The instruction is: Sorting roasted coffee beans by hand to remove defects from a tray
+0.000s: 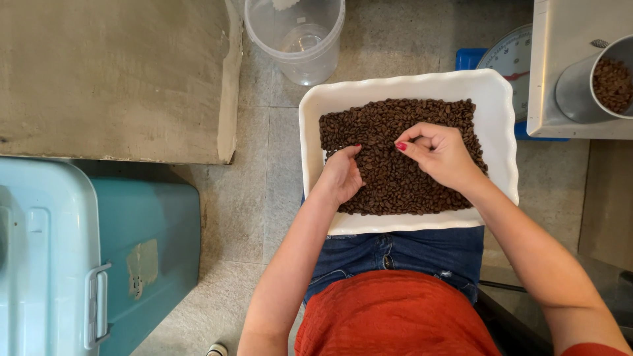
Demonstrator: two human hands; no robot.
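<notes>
Your left hand (343,173) rests in the coffee beans (389,184), fingertips hidden; your right hand (436,153) pinches shut above the tray (310,125), what it holds unclear.

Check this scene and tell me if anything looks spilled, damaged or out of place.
No spill: the coffee beans all lie inside the white tray on the person's lap, under the left hand and right hand. Only the blue bin looks worn, with a scuffed, peeling patch on its side.

- One view only, from the head, facing straight down over the person's lap.
- It sits close: the white tray (402,86) on the lap fills the middle.
- Left of the tray lies floor; right of it, a metal shelf edge (560,66) is cut off.
</notes>
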